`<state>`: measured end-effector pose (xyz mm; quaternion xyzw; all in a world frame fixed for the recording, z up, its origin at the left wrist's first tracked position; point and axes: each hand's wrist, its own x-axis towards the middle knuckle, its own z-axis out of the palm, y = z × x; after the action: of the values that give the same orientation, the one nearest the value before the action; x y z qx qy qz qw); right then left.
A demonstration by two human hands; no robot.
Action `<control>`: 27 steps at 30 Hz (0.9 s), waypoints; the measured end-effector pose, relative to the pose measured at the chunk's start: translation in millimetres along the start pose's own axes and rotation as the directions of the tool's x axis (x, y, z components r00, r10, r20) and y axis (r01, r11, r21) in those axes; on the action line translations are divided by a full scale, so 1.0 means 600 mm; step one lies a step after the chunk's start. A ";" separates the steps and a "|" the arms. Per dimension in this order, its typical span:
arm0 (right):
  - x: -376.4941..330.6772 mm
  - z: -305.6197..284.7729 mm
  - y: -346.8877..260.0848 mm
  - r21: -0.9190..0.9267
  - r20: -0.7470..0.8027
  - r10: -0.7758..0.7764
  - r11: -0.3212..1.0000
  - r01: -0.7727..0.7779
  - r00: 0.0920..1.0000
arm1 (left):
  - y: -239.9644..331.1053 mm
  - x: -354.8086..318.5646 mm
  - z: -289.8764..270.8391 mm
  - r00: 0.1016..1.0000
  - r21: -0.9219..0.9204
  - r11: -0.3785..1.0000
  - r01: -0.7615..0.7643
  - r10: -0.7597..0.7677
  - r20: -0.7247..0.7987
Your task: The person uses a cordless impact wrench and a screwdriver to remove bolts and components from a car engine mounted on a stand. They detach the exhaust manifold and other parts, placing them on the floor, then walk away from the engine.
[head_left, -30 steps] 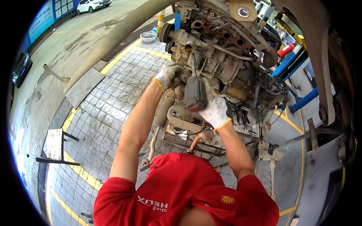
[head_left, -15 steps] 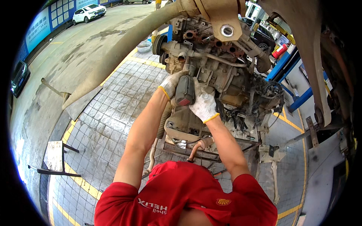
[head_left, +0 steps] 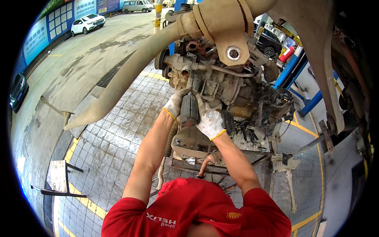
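Both gloved hands clamped on the dark cylindrical unit on the engine's front face, so we're mid-removal by the look of it.

Engine (head_left: 237, 91) sits under the exhaust pipe (head_left: 130, 75); cylindrical unit (head_left: 190, 108) hangs at its front, left hand (head_left: 175, 103) and right hand (head_left: 209, 120) gripping either side. Next we'd probably need a steady, supported pull off the engine.

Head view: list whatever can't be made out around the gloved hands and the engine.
- Left hand fingers: curled behind the dark cylindrical part, so their grip is hidden.
- Right hand palm side: only the glove's back shows.
- Fasteners on the engine: too small and grimy.
- Engine's lower front: blocked by the arms and the red shirt.
- Engine's top: hidden by the tan beam.
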<state>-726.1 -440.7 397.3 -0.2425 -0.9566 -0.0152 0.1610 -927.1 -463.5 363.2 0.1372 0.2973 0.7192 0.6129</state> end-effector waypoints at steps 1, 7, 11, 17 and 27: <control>0.003 0.002 -0.002 0.022 -0.039 -0.007 1.000 0.008 0.999 | 0.000 0.001 -0.002 0.999 -0.083 0.996 0.023 -0.021 0.030; 0.022 -0.004 -0.003 0.056 0.005 0.026 0.998 -0.027 1.000 | 0.002 0.006 0.017 0.997 -0.186 0.980 0.066 -0.056 0.060; 0.028 0.022 -0.008 0.143 -0.056 0.025 0.990 -0.016 0.998 | 0.025 0.019 -0.002 0.997 -0.020 0.997 0.071 -0.071 -0.003; 0.031 0.035 -0.008 0.120 -0.008 0.047 0.992 -0.046 0.999 | 0.045 -0.010 0.031 0.998 0.082 0.995 0.059 -0.057 -0.028; 0.011 0.003 -0.017 0.091 -0.021 0.058 0.994 -0.056 0.998 | 0.039 0.087 -0.016 0.988 0.249 0.966 -0.063 0.096 -0.121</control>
<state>-736.7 -446.3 398.5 -0.2618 -0.9470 0.0296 0.1836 -962.3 -417.5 360.8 0.1754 0.4177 0.7087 0.5408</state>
